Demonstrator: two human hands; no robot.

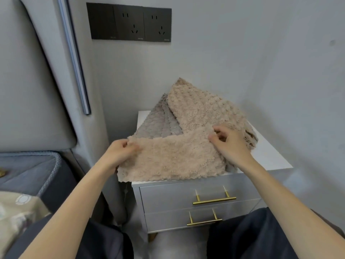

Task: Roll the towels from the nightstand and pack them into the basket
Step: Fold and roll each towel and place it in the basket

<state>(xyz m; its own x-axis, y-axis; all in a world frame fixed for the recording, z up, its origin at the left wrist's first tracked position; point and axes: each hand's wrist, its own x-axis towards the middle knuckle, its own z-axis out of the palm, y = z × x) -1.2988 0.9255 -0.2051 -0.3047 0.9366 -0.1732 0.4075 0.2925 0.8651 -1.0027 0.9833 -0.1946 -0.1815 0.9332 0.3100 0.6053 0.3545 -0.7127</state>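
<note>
Towels sit on the nightstand [270, 157]: beige towel [177, 156] on top, hanging over the front edge, grey towel [158, 124] under it toward the back left corner. Left hand [117, 152] grips the beige towel's left end, fingers curled round the edge. Right hand [229, 144] pinches a fold toward the right side. Fabric looks plush, light and fully limp, so it'll likely sag and unroll if let go. Fuzzy pile, probably not slippery, easy to grip. Best hold: both ends of one short edge, pull taut while rolling, then pin the loose end. Basket not in view.
</note>
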